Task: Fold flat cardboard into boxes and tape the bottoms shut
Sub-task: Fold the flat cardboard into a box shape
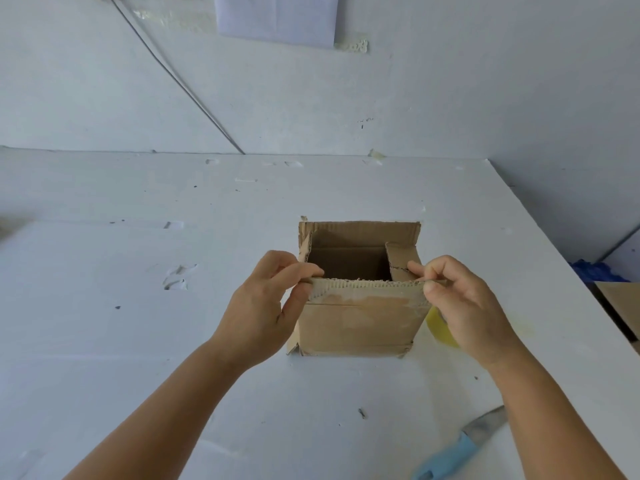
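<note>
Setting: white desk (173, 341), scuffed and dotted with bits of old tape, set against a white wall (450, 81).

Box (360, 327): brown corrugated cardboard, standing on the desk at centre, its open end up. Dark interior visible. Near flap (367, 287) bent toward the opening, its raw fluted edge showing. Right flap (401, 256) folded partly inward. Left flap (305, 249) tilted, roughly upright. Far flap (360, 228) upright. Short flaps splay out at the bottom corners against the desk.

Left hand (266, 306): at the near flap's left corner, fingers (304, 271) curled over the top edge, thumb beneath, pinching the cardboard.

Right hand (464, 306): at the near flap's right corner, fingers (420, 270) curled over the edge and thumb against the front, pinching it; forefinger tip touching the right flap.

Tape roll (441, 329): yellowish, on the desk just right of the box, mostly hidden behind the right hand.

Knife (460, 445): light blue handle, grey blade, lying on the desk at lower right, well apart from the box.

Cardboard piece (620, 306): brown, at the right edge, cut off by the frame.

Blue material (595, 271): crumpled, past the desk's right edge; nature unclear.

Paper (277, 19): white sheet on the wall, above.

Cable (180, 81): thin, dark, running diagonally down the wall to the desk's back edge.
</note>
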A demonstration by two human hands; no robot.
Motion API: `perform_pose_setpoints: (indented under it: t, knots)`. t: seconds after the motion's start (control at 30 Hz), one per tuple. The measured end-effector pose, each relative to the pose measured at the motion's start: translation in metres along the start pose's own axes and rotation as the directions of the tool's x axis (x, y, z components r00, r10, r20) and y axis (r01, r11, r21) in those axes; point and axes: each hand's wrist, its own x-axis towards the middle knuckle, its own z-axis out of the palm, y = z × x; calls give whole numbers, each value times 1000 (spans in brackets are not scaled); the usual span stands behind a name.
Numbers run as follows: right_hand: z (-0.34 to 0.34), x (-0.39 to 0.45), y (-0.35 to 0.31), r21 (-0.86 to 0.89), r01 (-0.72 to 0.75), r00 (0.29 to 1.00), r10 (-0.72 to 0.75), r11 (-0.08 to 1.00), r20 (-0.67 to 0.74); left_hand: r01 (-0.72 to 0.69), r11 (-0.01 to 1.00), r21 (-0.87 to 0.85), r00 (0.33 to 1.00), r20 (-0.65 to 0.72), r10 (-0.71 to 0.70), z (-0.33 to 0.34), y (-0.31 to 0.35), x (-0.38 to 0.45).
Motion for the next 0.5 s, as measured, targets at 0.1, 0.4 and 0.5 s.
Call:
perform_pose_setpoints:
  t: [0.1, 0.4, 0.5]
  knots:
    - [-6, 4, 2, 47, -42, 996, 38, 998, 78, 43, 997, -59, 999, 26, -41, 2, -5, 0]
    - [-5, 10, 15, 321, -107, 993, 89, 941, 72, 67, 984, -165, 990, 133, -45, 1, -15, 16]
    - [-2, 12, 17, 459, -117, 993, 118, 881, 26, 100, 963, -249, 990, 122, -71, -4, -22, 18]
